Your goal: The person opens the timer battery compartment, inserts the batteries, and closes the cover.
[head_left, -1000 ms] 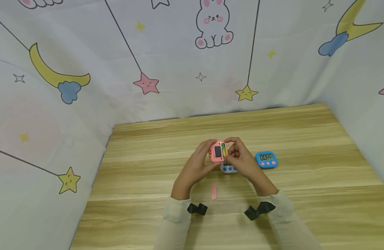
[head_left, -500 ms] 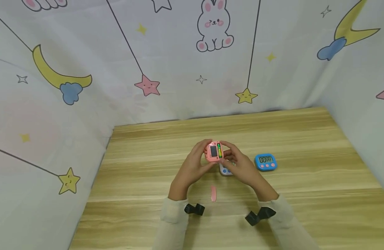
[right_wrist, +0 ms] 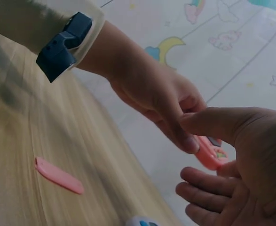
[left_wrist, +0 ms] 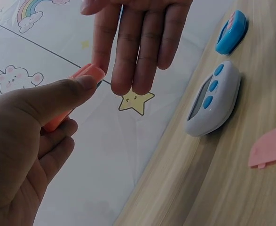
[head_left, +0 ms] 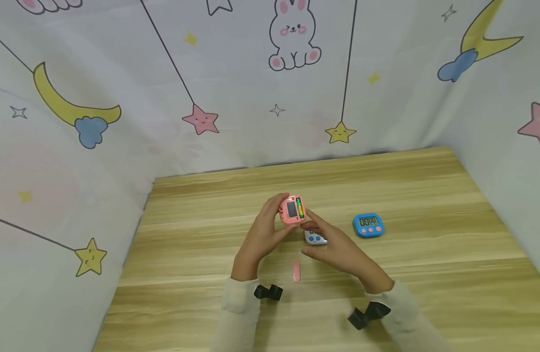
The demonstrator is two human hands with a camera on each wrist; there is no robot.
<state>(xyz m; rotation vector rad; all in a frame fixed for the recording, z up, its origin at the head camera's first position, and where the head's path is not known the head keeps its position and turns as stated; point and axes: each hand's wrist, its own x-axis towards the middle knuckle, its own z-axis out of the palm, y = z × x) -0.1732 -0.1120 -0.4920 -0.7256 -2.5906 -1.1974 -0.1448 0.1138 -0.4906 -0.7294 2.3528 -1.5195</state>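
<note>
My left hand [head_left: 262,233] grips a pink digital timer [head_left: 285,218] by its left side, thumb below and fingers above. The timer's back faces up, and a green-and-yellow battery [head_left: 300,208] lies in its uncovered slot. Just right of it is my right hand [head_left: 340,247], its thumb spread away and its fingers loosely extended. In the left wrist view, the right index fingertip [left_wrist: 100,66] reaches the timer's edge; whether it touches is unclear. A pink battery cover [head_left: 296,270] lies on the table below the hands, also visible in the right wrist view.
A white timer [head_left: 313,238] with blue buttons lies partly hidden beneath the right hand. Further right on the wooden table [head_left: 428,205] is a blue timer [head_left: 368,225] with pink buttons. A patterned cloth [head_left: 234,73] hangs behind and along both sides.
My right thumb and fingers have come off the pink timer's right edge and spread apart. The left hand keeps holding the timer, which has shifted slightly left in view.
</note>
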